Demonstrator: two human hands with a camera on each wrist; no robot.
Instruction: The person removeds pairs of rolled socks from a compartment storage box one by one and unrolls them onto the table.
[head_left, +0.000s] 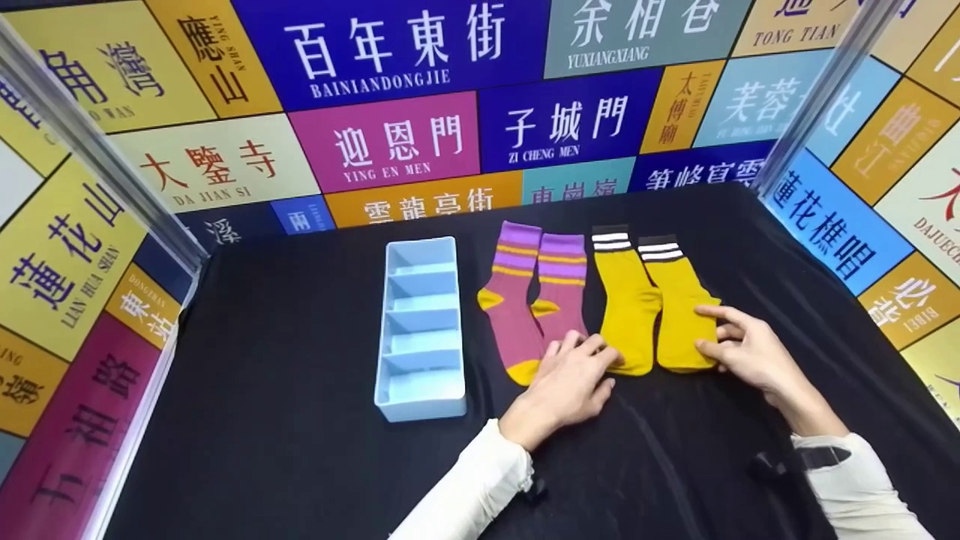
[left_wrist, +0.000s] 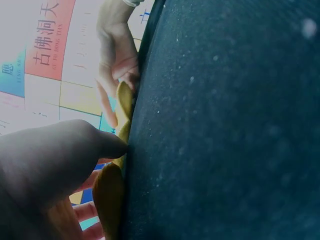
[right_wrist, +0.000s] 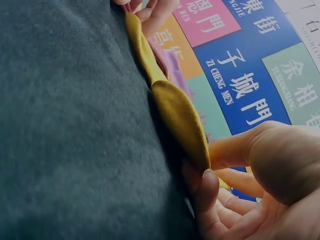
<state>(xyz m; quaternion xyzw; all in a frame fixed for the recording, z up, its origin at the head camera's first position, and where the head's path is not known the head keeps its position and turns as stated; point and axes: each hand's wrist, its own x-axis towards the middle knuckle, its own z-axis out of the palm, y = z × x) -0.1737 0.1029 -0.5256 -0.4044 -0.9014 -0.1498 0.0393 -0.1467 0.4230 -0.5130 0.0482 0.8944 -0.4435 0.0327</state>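
While four socks are lying flat on the black bench (head_left: 300, 420) beside one blue divided tray (head_left: 422, 330), two purple socks (head_left: 534, 296) and two yellow socks (head_left: 652, 300) are being counted, the yellow toes being pinched by the right hand (head_left: 739, 346) and touched by the flat, relaxed left hand (head_left: 566, 386), so a gathering lift is judged next.
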